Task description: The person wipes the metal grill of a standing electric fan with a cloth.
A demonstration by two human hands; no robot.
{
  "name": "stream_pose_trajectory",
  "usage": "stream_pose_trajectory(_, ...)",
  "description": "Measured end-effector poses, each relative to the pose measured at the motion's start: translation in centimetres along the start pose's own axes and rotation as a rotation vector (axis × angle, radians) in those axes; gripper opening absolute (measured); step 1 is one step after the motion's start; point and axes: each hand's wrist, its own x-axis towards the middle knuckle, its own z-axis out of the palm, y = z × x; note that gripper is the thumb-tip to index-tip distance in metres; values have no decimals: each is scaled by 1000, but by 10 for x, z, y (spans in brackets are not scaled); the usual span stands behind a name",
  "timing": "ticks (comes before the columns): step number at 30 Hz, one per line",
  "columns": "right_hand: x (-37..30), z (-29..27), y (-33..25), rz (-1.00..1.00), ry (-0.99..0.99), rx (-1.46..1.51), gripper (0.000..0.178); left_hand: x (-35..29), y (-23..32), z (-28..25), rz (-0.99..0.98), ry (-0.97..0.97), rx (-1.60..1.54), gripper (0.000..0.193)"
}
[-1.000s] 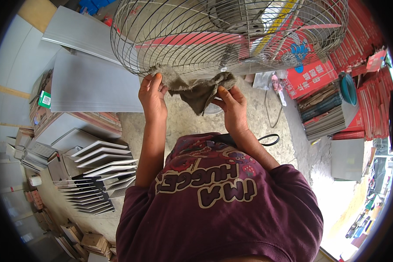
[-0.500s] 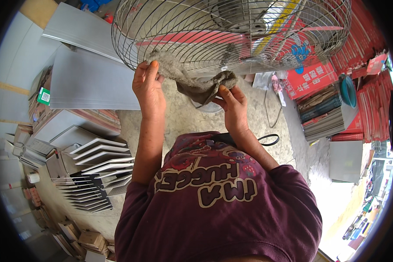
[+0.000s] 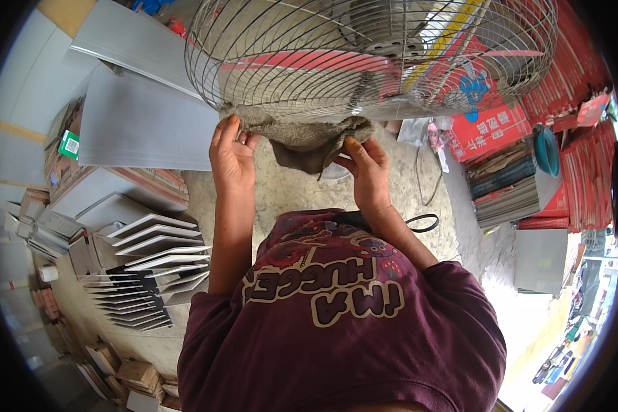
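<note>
Both your left hand [image 3: 232, 159] and right hand [image 3: 371, 175] pinch a grey-brown cloth [image 3: 302, 143] near the wire-caged fan [image 3: 364, 63].

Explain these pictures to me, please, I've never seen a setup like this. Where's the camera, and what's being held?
No robot here: these are someone's own left hand and right hand, both bare, each pinching part of a grey-brown cloth. All pictures come from one wide fisheye camera worn on the head, looking down, so straight edges bend near the rim. The cloth is by the lower edge of a wire-caged fan; whether they touch is hard to tell. Below is the floor, with a row of pale panels at left and stacked red packaging at right.
</note>
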Motion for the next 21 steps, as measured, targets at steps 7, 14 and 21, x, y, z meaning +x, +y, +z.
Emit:
stream_pose_trajectory(7,0,5,-2,-3,-34,-1,20,-28,25,76,288,-242,135,10)
stream_pose_trajectory(14,-1,2,0,-5,-23,-19,20,-6,4,59,346,-162,223,11)
stream_pose_trajectory(21,0,-1,4,16,-28,-32,17,12,-11,23,177,31,149,14)
